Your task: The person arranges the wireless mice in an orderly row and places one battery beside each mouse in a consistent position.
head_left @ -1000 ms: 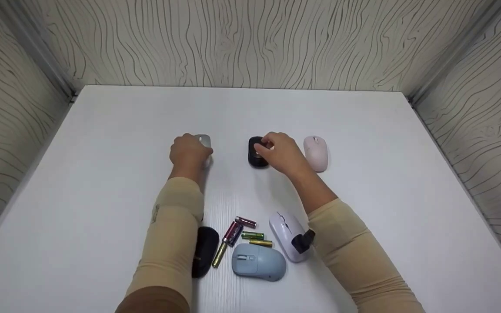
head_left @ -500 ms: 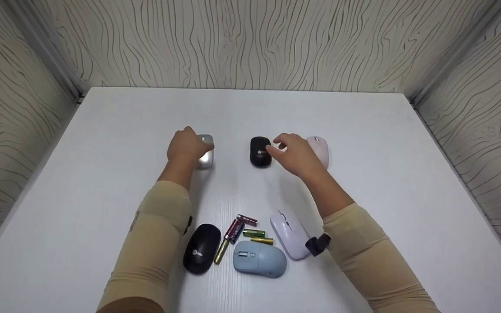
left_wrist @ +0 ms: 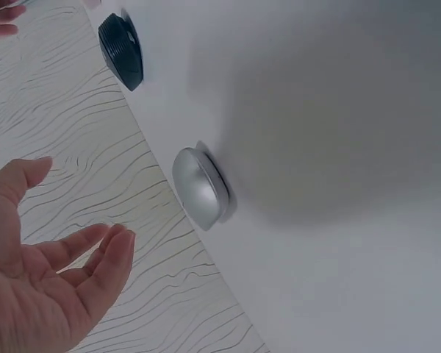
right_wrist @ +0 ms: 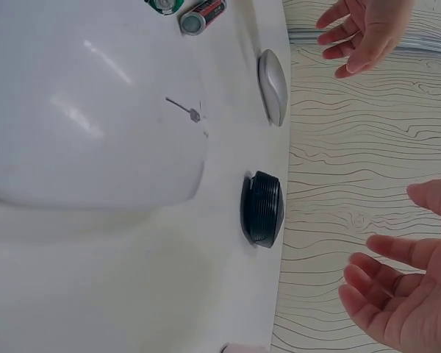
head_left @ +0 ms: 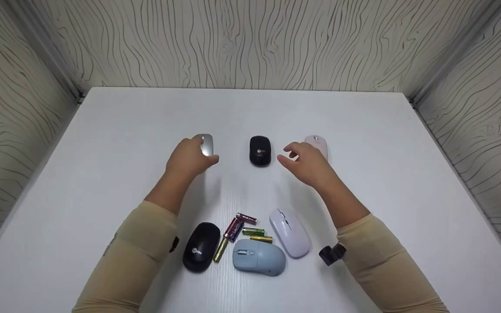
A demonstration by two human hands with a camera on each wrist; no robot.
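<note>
My left hand (head_left: pixel 188 158) hovers over the near side of a silver computer mouse (head_left: pixel 208 145). In the left wrist view the fingers are loosely bent, and a gap separates them from the silver mouse (left_wrist: pixel 198 188). A small black mouse (head_left: pixel 260 151) lies at the middle of the row. Between it and a pink mouse (head_left: pixel 319 142) floats my right hand (head_left: pixel 310 165), which partly hides the pink one. The right wrist view has this hand (right_wrist: pixel 408 287) with thumb and fingers apart, holding nothing, away from the black mouse (right_wrist: pixel 264 209).
Closer to me on the white table (head_left: pixel 124 113) lie a larger black mouse (head_left: pixel 202 248), a blue mouse (head_left: pixel 259 257) and a lilac mouse (head_left: pixel 290 233). Several batteries (head_left: pixel 234 229) in red, green and gold sit among them. Patterned panels (head_left: pixel 250 43) enclose the table.
My right hand has come off the small black mouse and moved right, toward the pink one. My left hand has drawn back slightly from the silver mouse. The mice stay put.
</note>
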